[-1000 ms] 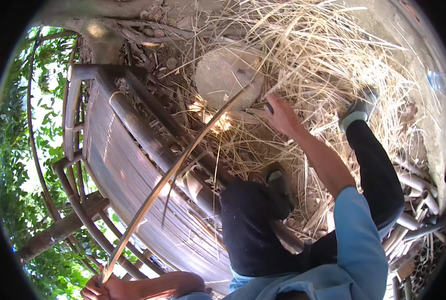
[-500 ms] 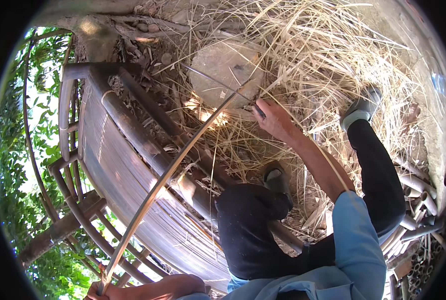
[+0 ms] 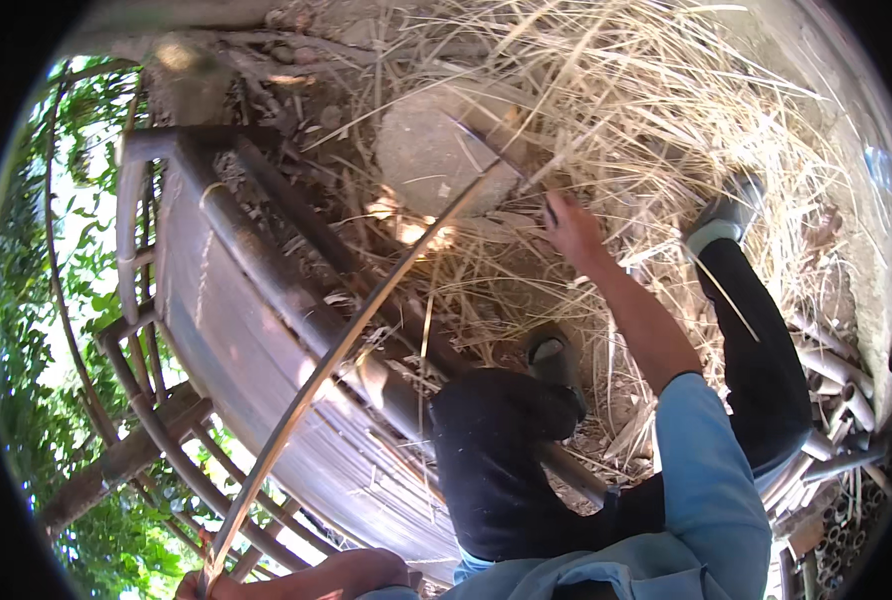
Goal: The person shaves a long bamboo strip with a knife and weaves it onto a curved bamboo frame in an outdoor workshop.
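A long bamboo strip (image 3: 338,352) runs diagonally from the lower left to the flat stone (image 3: 421,150). Its near end is gripped by my left hand (image 3: 206,586), closed around it at the lower left edge. My right hand (image 3: 574,236) is closed on the dark handle of a knife. The thin knife blade (image 3: 484,138) is blurred and points up and left over the stone, by the strip's far tip. Whether blade and strip touch, I cannot tell. A pale thin sliver (image 3: 731,292) lies against my right trouser leg.
Pale bamboo shavings (image 3: 616,110) cover the ground around the stone and my feet. A slatted bamboo bench (image 3: 256,330) stands at the left, with green leaves (image 3: 76,400) beyond. Cut bamboo tubes (image 3: 836,560) are stacked at the lower right, beside a wall (image 3: 866,260).
My right hand has moved right with the knife, and the blade has swung steeper. The sliver along my right forearm is now by my leg. My left hand and the strip have barely moved.
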